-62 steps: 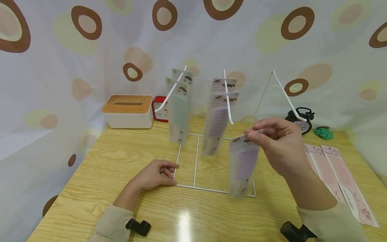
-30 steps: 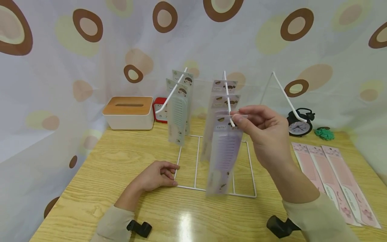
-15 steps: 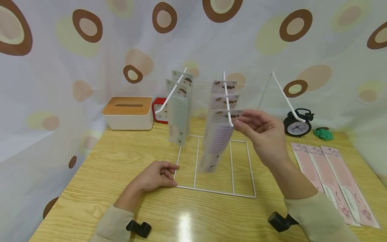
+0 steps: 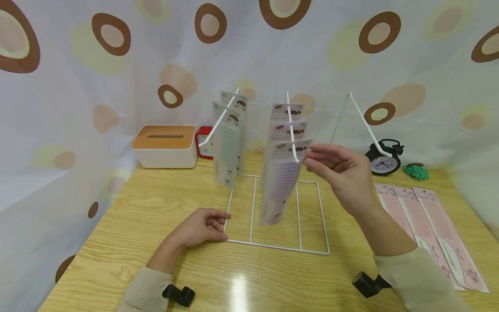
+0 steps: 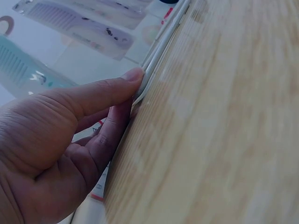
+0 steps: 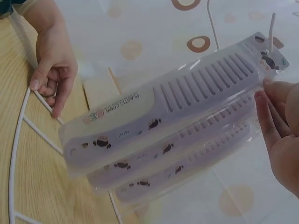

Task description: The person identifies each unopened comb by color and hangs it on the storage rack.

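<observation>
My left hand (image 4: 202,226) pinches the front left corner of the white wire rack (image 4: 273,247); the left wrist view shows thumb and finger on the wire (image 5: 156,58). Three packaged purple combs (image 4: 283,180) hang one behind another on the middle hook (image 4: 291,130). Beside the upper right edge of the frontmost pack is my right hand (image 4: 345,173), thumb and fingers extended. In the right wrist view its fingertips (image 6: 263,100) lie against or very near the pack's edge; contact is unclear. Two packaged green combs (image 4: 226,149) hang on the left hook (image 4: 218,123).
A third hook (image 4: 368,123) juts out at the right. Behind stand a tissue box (image 4: 164,147), a red clock (image 4: 204,143) and a black alarm clock (image 4: 383,162), with a green bundle (image 4: 416,172) alongside. Pink packs (image 4: 440,234) lie on the right of the table.
My right hand carried the third purple comb pack leftward and hung it on the middle hook's front end. The hand then shifted slightly right. My left hand has stayed on the rack's corner.
</observation>
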